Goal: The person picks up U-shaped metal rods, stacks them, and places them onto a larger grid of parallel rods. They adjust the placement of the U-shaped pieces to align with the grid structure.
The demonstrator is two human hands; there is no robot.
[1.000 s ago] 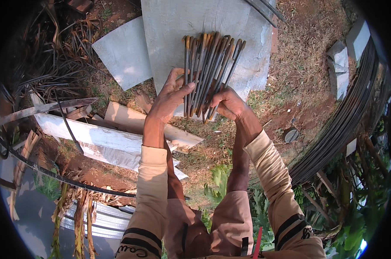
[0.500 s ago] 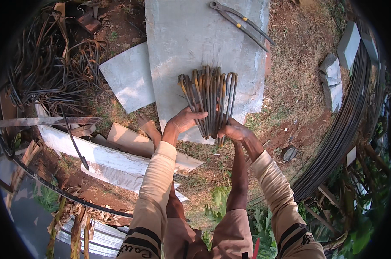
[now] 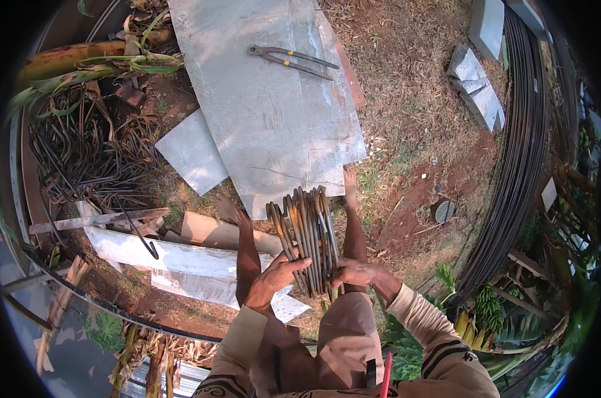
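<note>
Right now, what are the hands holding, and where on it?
Both hold one bundle of bent metal rods: the left hand and the right hand grip its near end from either side.

Soft, even daylight, sharp at centre; fisheye bending and a black vignette at the edges.

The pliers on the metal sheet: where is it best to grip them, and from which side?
Probably the two long handles of the pliers, from the right, where they point. They lie flat and apart from all else on the metal sheet; the jaws are at the left end.
</note>
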